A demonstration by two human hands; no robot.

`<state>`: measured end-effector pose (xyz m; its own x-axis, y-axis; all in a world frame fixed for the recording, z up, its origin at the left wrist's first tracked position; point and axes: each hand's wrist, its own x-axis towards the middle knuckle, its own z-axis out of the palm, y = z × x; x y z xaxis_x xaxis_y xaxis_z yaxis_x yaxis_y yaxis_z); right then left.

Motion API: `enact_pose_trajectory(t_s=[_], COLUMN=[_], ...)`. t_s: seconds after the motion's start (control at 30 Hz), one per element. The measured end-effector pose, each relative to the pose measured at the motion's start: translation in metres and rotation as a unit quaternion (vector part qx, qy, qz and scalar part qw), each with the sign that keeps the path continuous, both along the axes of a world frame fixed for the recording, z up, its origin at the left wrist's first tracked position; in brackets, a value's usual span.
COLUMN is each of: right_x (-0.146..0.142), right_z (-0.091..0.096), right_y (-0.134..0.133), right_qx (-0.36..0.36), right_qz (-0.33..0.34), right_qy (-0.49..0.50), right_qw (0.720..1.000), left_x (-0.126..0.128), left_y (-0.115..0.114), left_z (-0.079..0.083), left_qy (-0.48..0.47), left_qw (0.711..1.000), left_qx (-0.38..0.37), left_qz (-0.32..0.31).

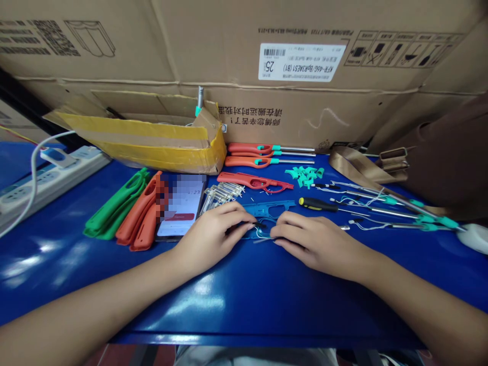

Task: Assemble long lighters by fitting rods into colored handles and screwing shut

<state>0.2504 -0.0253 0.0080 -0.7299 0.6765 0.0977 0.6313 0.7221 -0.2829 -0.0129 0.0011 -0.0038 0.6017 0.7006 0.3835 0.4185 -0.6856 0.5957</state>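
Observation:
My left hand (219, 230) pinches a small black igniter piece (260, 224) between thumb and fingertips. Thin white wires (261, 234) curl from that piece toward my right hand (318, 241). The right fingers are closed at the edge of a blue lighter shell half, and what they grip is hidden. Both hands rest low over this shell. Just behind them lies another blue shell half (272, 208) with its trigger opening showing. To the left, clear fuel tanks (223, 193) are heaped beside my left hand. A black-and-yellow screwdriver (317, 204) lies behind my right hand.
Several metal lighter tubes with wires (396, 211) lie at the right. Green clips (306, 176), a red shell (255, 180) and orange lighters (251, 161) lie farther back. Left are green shells (116, 206), orange shells (143, 223), a phone (179, 226), a yellow-taped box (152, 145) and a power strip (49, 183).

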Motion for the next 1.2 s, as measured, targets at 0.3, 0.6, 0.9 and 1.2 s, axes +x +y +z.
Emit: enact_pose_trajectory(t_s=[0.3, 0.6, 0.9, 1.2], right_x=[-0.001, 0.001, -0.014, -0.026], right_z=[0.003, 0.012, 0.003, 0.018], right_y=[0.003, -0.002, 0.001, 0.008], right_qx=[-0.044, -0.063, -0.067, -0.092], right_qz=[0.003, 0.020, -0.066, -0.093], right_qy=[0.032, 0.045, 0.102, 0.003], right_qw=[0.999, 0.997, 0.990, 0.991], left_x=[0.001, 0.001, -0.004, -0.005], left_y=[0.000, 0.000, -0.003, -0.004], left_z=[-0.001, 0.001, 0.004, 0.005], left_qy=[0.003, 0.009, 0.032, 0.048], left_qw=[1.000, 1.000, 0.999, 0.999], left_qx=[-0.002, -0.002, -0.013, -0.008], left_qz=[-0.002, 0.002, -0.006, -0.017])
